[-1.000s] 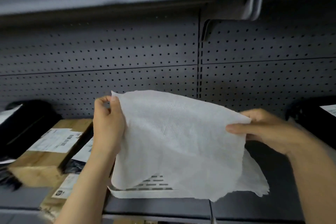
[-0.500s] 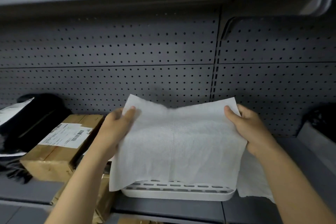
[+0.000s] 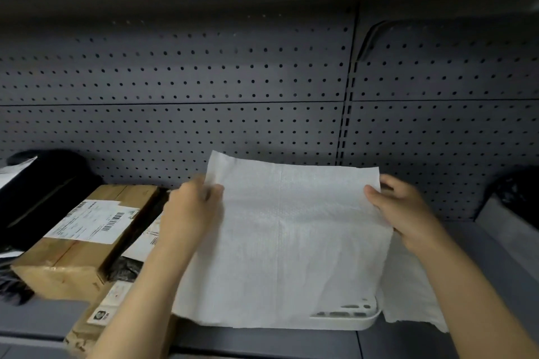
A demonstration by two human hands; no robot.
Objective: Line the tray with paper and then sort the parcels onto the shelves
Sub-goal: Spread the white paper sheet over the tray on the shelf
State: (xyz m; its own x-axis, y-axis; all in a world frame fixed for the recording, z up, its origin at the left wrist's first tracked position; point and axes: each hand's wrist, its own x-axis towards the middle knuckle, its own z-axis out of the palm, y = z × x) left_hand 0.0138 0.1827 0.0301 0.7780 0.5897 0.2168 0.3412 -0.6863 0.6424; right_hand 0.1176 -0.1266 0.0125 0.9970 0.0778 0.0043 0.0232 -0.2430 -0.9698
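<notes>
— Head view is showing the paper sheet (image 3: 280,242) where, exactly?

— Hanging over the white tray (image 3: 361,318) on the shelf (image 3: 262,342), its lower edge draping across the tray's front rim. The left hand (image 3: 189,213) is pinching the top left corner, the right hand (image 3: 405,213) is pinching the right edge, fingers closed on it.

— How is it likely handling?

— Light, limp, easily torn, I'm guessing. Holding both upper corners is keeping it spread. The cardboard parcel (image 3: 84,239) is waiting just left.

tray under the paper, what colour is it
White tray, slotted base; its corner shows in the head view.
</notes>
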